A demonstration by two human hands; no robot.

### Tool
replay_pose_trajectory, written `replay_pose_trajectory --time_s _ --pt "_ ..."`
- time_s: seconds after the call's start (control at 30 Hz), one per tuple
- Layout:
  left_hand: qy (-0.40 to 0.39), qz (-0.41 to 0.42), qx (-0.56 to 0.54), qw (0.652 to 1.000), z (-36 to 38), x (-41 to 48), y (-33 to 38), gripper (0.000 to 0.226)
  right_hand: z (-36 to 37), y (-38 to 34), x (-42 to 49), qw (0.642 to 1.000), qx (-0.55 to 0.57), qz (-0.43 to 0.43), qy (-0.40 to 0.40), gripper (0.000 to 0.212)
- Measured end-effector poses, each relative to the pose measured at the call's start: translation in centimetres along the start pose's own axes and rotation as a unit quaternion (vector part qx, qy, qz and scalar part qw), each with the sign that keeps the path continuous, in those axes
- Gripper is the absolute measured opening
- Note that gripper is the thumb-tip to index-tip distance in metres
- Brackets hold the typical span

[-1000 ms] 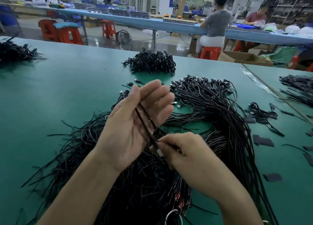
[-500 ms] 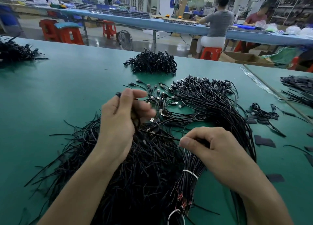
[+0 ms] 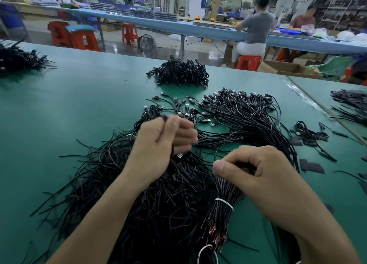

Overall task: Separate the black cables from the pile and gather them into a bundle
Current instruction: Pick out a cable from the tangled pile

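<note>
A big pile of loose black cables (image 3: 139,204) covers the green table (image 3: 69,114) in front of me. My left hand (image 3: 160,142) is curled round a few black cables above the pile, with one USB plug showing under its fingers. My right hand (image 3: 256,176) has its fingers curled and grips the upper end of a cable bundle (image 3: 222,210) tied with a white band. More cables with USB plugs (image 3: 248,116) fan out behind the hands.
A heap of coiled black cables (image 3: 180,72) lies farther back, another heap (image 3: 17,59) at far left, more cables (image 3: 351,104) at far right. Black flat pieces (image 3: 311,165) and a small coil (image 3: 309,132) lie to the right. People sit at a blue bench behind.
My left hand has closed round the cables it held open a second ago and dropped toward the pile. My right hand moved right and down onto the banded bundle.
</note>
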State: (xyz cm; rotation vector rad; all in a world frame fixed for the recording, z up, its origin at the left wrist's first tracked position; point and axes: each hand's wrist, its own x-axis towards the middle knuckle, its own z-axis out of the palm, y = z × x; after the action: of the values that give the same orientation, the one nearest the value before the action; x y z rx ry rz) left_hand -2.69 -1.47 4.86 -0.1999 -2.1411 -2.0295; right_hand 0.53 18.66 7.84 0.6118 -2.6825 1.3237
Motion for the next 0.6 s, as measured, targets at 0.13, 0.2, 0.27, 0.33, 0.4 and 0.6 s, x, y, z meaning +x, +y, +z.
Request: replay_pose_trajectory --time_s 0.13,0.2,0.27,0.33,0.4,0.6 --pt "-0.220 -0.059 0.100 0.969 0.9 -1.2 1.0 0.048 -0.3 -0.5 0.1 0.993 0.078 -0.050 0.067 0.020" --pt "-0.307 -0.090 0.076 0.944 1.1 -1.8 1.6 0.059 -0.1 -0.5 0.3 0.986 0.117 -0.064 0.101 0.022" --pt "-0.349 -0.111 -0.006 0.931 1.0 -2.0 2.3 0.058 0.2 -0.1 0.5 0.980 0.148 -0.046 0.122 0.028" --pt "-0.333 -0.166 -0.185 0.910 0.5 -1.8 2.7 0.054 0.5 0.6 0.8 0.986 0.118 -0.007 0.117 0.030" --pt "-0.314 -0.196 -0.309 0.876 -0.1 -1.3 2.8 0.049 1.1 1.0 0.9 0.993 0.083 0.024 0.075 0.027" --pt "-0.190 -0.099 -0.348 0.913 0.7 -1.3 2.3 0.044 3.1 -0.1 0.9 0.996 0.043 0.003 -0.079 0.028"
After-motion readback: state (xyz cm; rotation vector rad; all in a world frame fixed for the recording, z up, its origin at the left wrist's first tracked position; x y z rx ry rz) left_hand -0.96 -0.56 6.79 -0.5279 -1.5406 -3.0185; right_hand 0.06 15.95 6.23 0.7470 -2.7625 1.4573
